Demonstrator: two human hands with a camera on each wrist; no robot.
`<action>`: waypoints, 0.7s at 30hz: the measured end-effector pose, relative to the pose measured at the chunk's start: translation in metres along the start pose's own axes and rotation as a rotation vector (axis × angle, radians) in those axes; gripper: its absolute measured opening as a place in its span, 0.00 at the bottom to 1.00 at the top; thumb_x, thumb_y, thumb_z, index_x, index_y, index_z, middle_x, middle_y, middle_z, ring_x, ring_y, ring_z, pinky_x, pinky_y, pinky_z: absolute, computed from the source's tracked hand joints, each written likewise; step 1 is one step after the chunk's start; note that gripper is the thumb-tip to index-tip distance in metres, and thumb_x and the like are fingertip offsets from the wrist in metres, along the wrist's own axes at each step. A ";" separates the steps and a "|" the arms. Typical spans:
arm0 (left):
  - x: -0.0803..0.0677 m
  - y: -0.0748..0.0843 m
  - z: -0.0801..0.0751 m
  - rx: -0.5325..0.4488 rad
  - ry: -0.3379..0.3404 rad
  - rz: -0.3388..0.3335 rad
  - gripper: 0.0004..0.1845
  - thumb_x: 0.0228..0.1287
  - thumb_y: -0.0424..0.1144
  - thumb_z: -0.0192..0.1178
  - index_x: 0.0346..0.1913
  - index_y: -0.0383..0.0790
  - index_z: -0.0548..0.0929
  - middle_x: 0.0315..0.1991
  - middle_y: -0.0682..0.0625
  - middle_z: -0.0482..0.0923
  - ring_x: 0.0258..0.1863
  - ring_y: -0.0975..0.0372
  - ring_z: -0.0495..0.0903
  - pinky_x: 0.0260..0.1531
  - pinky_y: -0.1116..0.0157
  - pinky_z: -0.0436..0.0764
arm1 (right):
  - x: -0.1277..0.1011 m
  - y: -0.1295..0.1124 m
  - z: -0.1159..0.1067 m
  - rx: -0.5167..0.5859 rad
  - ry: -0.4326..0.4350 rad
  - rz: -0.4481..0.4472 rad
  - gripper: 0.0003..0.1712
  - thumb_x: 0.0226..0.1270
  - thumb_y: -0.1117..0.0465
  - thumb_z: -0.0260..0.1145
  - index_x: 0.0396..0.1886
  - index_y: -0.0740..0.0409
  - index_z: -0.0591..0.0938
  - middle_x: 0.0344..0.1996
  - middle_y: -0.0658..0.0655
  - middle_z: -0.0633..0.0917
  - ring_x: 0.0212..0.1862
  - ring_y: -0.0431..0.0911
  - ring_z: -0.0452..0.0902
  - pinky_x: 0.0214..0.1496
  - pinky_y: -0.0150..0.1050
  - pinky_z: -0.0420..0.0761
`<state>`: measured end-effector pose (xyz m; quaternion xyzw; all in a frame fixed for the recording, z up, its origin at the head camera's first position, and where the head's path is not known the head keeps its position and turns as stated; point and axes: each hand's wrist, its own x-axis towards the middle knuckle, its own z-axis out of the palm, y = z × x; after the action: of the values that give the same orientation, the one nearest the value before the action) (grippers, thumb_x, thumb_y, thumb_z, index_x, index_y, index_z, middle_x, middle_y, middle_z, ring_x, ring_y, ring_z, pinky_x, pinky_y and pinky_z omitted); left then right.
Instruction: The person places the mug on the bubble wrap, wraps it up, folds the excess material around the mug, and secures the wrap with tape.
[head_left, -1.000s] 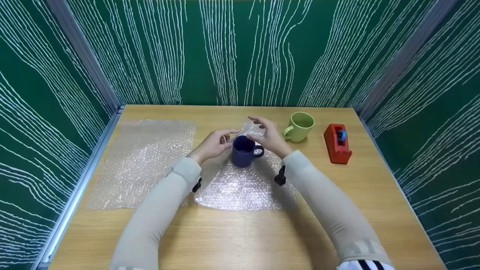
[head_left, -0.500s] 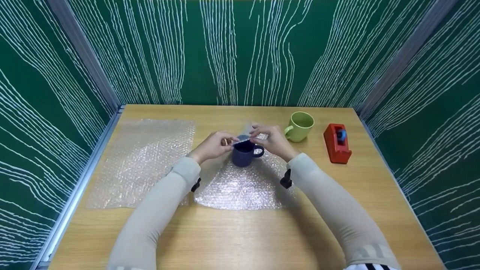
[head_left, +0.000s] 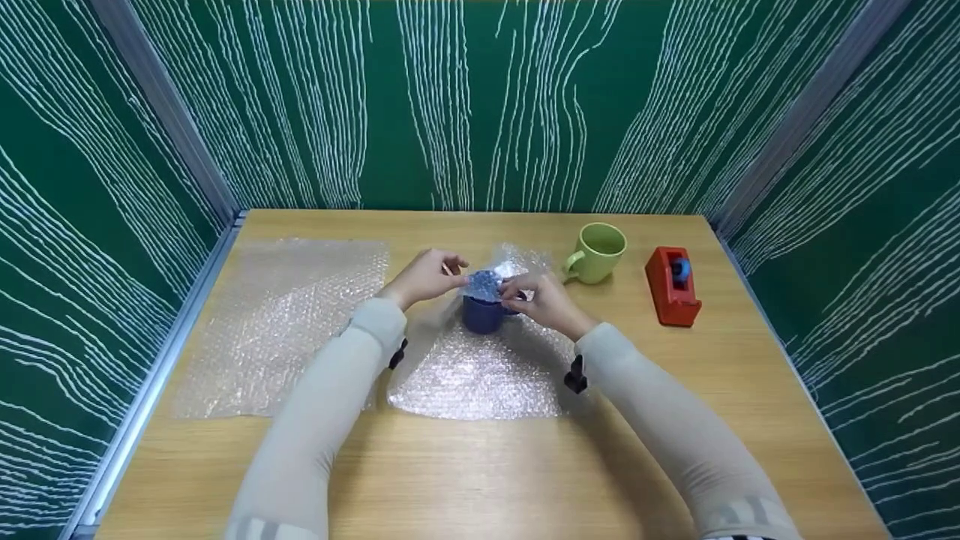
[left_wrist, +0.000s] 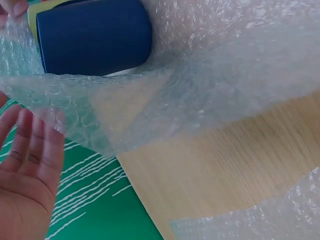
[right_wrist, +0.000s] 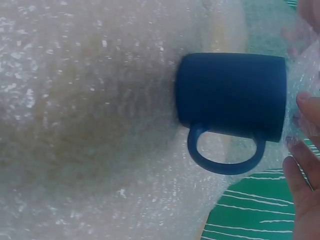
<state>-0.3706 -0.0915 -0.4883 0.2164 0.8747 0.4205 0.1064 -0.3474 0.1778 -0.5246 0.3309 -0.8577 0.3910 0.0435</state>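
Observation:
A dark blue mug (head_left: 481, 319) stands upright on a sheet of bubble wrap (head_left: 472, 382). One corner of the wrap is folded over the mug's mouth as a bluish flap (head_left: 484, 285). My right hand (head_left: 544, 300) pinches this flap at the rim, above the mug's handle (right_wrist: 225, 167). On the other side, my left hand (head_left: 429, 279) touches the wrap beside the rim. Its fingers (left_wrist: 50, 150) look fairly straight in the left wrist view, with the fingertips against the raised wrap and the thumb mostly out of frame.
Another bubble wrap sheet (head_left: 292, 330) lies flat on the left of the wooden table (head_left: 480, 472). A green mug (head_left: 596, 253) stands at the back right, near the right hand. Further right is a red tape dispenser (head_left: 673, 286). Green panels (head_left: 382, 105) enclose the back and sides.
The wrap's corner has come forward from behind the mug and down over its mouth. My right hand has moved nearer with it; the left has shifted slightly back.

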 end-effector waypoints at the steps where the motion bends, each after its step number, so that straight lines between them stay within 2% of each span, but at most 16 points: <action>1: 0.002 0.000 0.001 0.014 0.003 -0.016 0.21 0.76 0.38 0.67 0.65 0.29 0.84 0.53 0.37 0.87 0.51 0.51 0.85 0.53 0.58 0.86 | -0.001 0.001 0.001 -0.002 -0.004 -0.002 0.04 0.66 0.72 0.77 0.39 0.67 0.93 0.49 0.67 0.93 0.59 0.65 0.89 0.71 0.60 0.83; 4: 0.007 0.001 0.004 0.033 0.005 -0.053 0.24 0.75 0.40 0.67 0.67 0.29 0.83 0.59 0.34 0.86 0.60 0.45 0.84 0.64 0.51 0.83 | -0.004 0.002 0.004 -0.012 -0.011 -0.006 0.04 0.66 0.71 0.76 0.40 0.66 0.92 0.52 0.67 0.92 0.62 0.66 0.87 0.73 0.61 0.80; 8: 0.013 0.000 0.011 0.016 0.001 -0.084 0.27 0.73 0.40 0.68 0.68 0.29 0.82 0.63 0.32 0.84 0.65 0.43 0.82 0.70 0.49 0.81 | -0.006 0.005 0.008 -0.030 -0.017 -0.009 0.04 0.66 0.70 0.76 0.40 0.64 0.92 0.55 0.66 0.92 0.64 0.65 0.85 0.75 0.61 0.79; 14: 0.018 -0.003 0.020 -0.068 0.015 -0.122 0.28 0.69 0.39 0.73 0.68 0.30 0.82 0.63 0.32 0.84 0.64 0.44 0.84 0.66 0.52 0.84 | -0.009 0.003 0.011 -0.053 -0.021 -0.025 0.05 0.66 0.70 0.77 0.41 0.63 0.92 0.56 0.65 0.91 0.65 0.66 0.84 0.75 0.62 0.79; 21: 0.021 -0.008 0.030 -0.132 0.081 -0.127 0.28 0.64 0.36 0.77 0.65 0.29 0.85 0.58 0.34 0.88 0.59 0.45 0.86 0.63 0.54 0.86 | -0.012 -0.001 0.013 -0.059 -0.028 0.008 0.11 0.64 0.69 0.79 0.46 0.61 0.92 0.59 0.64 0.90 0.68 0.65 0.83 0.77 0.62 0.76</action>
<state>-0.3805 -0.0658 -0.5135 0.1358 0.8605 0.4782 0.1115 -0.3352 0.1750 -0.5370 0.3313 -0.8708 0.3610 0.0397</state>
